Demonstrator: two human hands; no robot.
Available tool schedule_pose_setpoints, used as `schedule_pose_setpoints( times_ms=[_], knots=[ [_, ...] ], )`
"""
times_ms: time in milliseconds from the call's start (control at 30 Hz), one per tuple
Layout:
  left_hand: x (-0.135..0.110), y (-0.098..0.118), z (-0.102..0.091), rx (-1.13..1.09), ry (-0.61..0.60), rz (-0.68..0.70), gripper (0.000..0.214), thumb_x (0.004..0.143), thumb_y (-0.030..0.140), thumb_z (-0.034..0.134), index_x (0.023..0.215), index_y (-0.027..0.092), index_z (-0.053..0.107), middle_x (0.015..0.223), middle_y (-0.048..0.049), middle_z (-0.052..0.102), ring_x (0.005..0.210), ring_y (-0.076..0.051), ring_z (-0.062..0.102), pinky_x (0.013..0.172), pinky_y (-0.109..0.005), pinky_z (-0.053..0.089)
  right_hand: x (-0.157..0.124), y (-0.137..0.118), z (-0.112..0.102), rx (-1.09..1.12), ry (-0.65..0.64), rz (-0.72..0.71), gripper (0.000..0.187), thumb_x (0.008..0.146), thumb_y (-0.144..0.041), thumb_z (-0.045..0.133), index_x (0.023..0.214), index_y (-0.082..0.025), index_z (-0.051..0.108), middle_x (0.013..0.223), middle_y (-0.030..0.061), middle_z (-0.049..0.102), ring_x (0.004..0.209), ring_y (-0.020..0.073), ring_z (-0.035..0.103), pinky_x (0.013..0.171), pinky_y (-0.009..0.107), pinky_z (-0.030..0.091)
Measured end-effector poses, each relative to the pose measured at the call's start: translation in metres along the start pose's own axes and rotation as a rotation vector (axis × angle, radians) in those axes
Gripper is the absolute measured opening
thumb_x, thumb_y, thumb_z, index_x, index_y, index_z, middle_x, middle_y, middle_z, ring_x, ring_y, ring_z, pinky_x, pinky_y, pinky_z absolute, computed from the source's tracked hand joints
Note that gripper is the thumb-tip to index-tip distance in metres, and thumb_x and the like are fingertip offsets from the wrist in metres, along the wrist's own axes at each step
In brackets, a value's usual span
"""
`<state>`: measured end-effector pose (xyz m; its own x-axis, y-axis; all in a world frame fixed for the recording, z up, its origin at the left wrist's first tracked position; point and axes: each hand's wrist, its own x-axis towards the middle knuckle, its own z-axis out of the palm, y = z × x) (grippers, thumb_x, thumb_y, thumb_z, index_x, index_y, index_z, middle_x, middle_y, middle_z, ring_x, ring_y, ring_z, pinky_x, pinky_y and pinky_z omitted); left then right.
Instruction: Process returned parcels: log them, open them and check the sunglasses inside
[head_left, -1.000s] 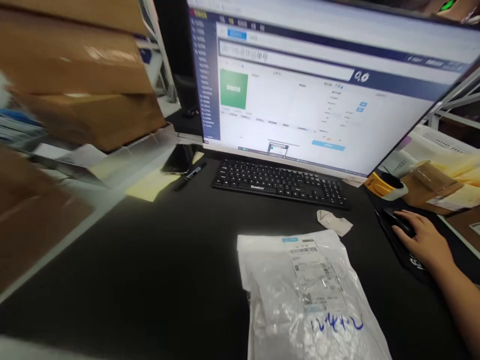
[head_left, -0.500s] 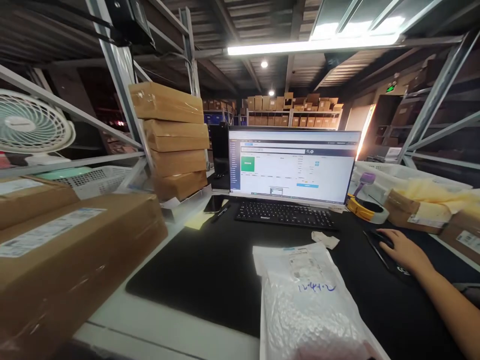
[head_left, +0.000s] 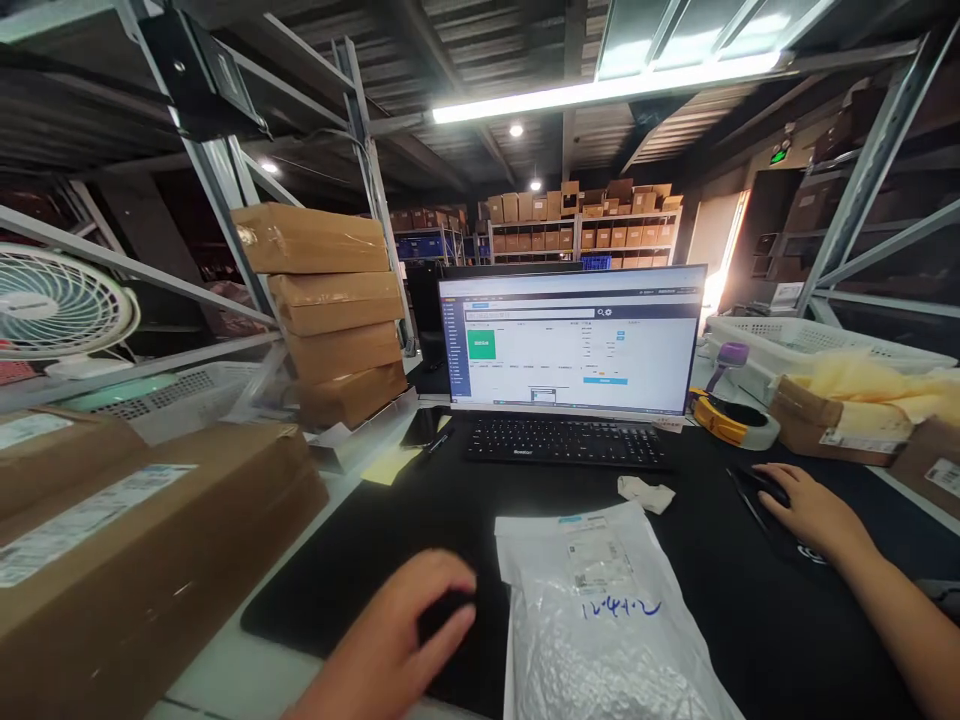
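My right hand [head_left: 814, 510] rests over a black computer mouse [head_left: 774, 490] on the dark desk mat, its fingers curled around it. My left hand [head_left: 412, 625] hovers over the mat, left of a white bubble-lined mailer. Its thumb and fingers are curved but apart, and I see only dark between them. The mailer [head_left: 615, 660] lies flat with a printed label [head_left: 600, 563] and blue handwriting, its near end cut off by the frame. Behind it a black keyboard [head_left: 566, 442] sits below the lit monitor [head_left: 555, 340].
Large cardboard boxes [head_left: 172, 540] and a stack of smaller cartons [head_left: 330, 290] stand to the left. A phone [head_left: 422, 427], pen [head_left: 439, 441] and yellow paper [head_left: 390, 466] lie beside the keyboard. At right are a tape dispenser [head_left: 731, 420] and a white basket [head_left: 847, 340].
My left hand has come into clear view beside the mailer's left edge. The whole scene has shifted slightly as my head moved. My right hand stays on the mouse.
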<state>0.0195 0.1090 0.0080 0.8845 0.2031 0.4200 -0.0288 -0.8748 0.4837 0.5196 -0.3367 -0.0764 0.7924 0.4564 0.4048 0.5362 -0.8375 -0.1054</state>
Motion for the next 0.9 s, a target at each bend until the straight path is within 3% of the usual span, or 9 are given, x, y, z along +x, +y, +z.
schedule_pose_setpoints(
  times_ms=[100,200,333,500,667,900],
  knots=[
    [0.074,-0.017,0.020,0.137,-0.048,-0.026,0.016,0.094,0.027,0.051,0.102,0.025,0.065,0.120,-0.0059,0.064,0.115,-0.021,0.060,0.104,-0.037,0.050,-0.002,-0.006,-0.005,-0.016,-0.003,0.020,0.053,0.088,-0.047,0.042,0.132,-0.023,0.060,0.137,0.0115,0.056,0.117,0.0274,0.062,0.102,0.043,0.048],
    [0.142,-0.033,0.057,0.427,-0.042,-0.061,0.023,0.094,0.026,0.052,0.111,0.019,0.066,0.129,-0.0106,0.062,0.121,-0.023,0.058,0.104,-0.035,0.048,-0.005,-0.010,-0.009,-0.017,0.012,0.034,0.051,0.088,-0.046,0.042,0.131,-0.025,0.061,0.139,0.0101,0.055,0.115,0.0268,0.063,0.098,0.043,0.051],
    [0.195,-0.040,0.108,0.517,-0.006,-0.033,0.037,0.094,0.030,0.056,0.127,0.013,0.062,0.144,-0.0200,0.052,0.133,-0.033,0.049,0.114,-0.049,0.038,-0.007,-0.016,-0.015,-0.010,0.013,0.053,0.050,0.086,-0.044,0.046,0.130,-0.026,0.061,0.140,0.0102,0.055,0.118,0.0264,0.062,0.100,0.042,0.051],
    [0.212,-0.051,0.136,0.536,0.036,-0.031,0.047,0.096,0.035,0.053,0.138,0.016,0.054,0.155,-0.0200,0.041,0.141,-0.035,0.040,0.118,-0.058,0.028,-0.009,-0.017,-0.016,0.003,0.012,0.044,0.049,0.088,-0.047,0.046,0.132,-0.030,0.059,0.140,0.0078,0.055,0.120,0.0263,0.061,0.102,0.044,0.050],
    [0.208,-0.065,0.139,0.547,0.068,-0.092,0.047,0.097,0.039,0.048,0.136,0.014,0.056,0.152,-0.0218,0.044,0.140,-0.035,0.042,0.117,-0.059,0.029,-0.008,-0.010,-0.011,0.000,0.006,0.006,0.053,0.090,-0.051,0.042,0.134,-0.027,0.057,0.138,0.0081,0.057,0.120,0.0269,0.061,0.099,0.043,0.053],
    [0.205,-0.066,0.142,0.571,0.061,-0.181,0.048,0.097,0.042,0.049,0.135,0.014,0.057,0.150,-0.0221,0.047,0.136,-0.037,0.045,0.114,-0.063,0.031,-0.004,0.002,-0.006,-0.012,-0.044,0.017,0.055,0.089,-0.057,0.042,0.134,-0.031,0.058,0.142,0.0064,0.056,0.116,0.0278,0.065,0.091,0.043,0.057]
  ],
)
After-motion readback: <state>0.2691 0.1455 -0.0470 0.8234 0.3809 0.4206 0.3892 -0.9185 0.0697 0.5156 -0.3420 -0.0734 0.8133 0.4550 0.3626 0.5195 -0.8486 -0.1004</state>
